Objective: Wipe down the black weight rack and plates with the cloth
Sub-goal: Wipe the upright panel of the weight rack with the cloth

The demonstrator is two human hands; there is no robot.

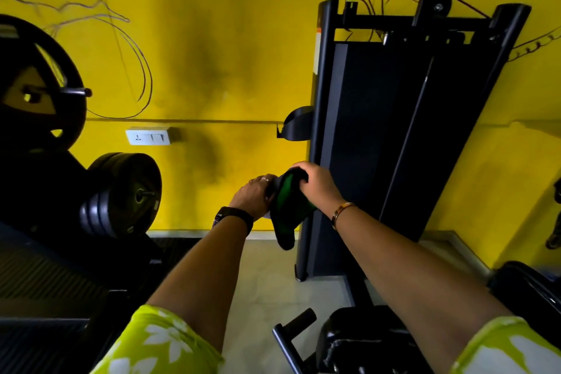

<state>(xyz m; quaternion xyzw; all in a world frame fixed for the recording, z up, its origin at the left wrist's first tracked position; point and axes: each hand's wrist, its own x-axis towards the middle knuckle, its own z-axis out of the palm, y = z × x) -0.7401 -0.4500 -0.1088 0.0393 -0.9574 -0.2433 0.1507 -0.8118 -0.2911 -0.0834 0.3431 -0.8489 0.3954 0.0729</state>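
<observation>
Green and black fabric is recorded at the centre of the view: the cloth (288,209) is held up in the air by both hands, in front of the yellow wall (212,55). The right hand (317,185) is closed over the cloth's top edge, with the fingers curled round it. The left hand (253,196) is curled against the cloth's upper left side, and the lower part of the cloth hangs loose beneath both hands. A small pale patch is seen between the left hand and the cloth; what it is cannot be told. A ring (265,179) is worn on the left hand, a dark watch (232,217) on the left wrist and a gold bangle (341,212) on the right wrist. Yellow-green flowered sleeves (164,340) are seen at the bottom edge. The black weight rack (36,185) stands at the left of the view in deep shadow, well apart from the cloth. A large plate (42,79) is hung on an upper peg, and a stack of smaller plates (124,191) is carried on a lower peg. A tall black machine frame (394,130) stands against the wall to the right. Whether the cloth touches its near upright cannot be told. A white wall socket (148,136) is fixed between rack and machine.
</observation>
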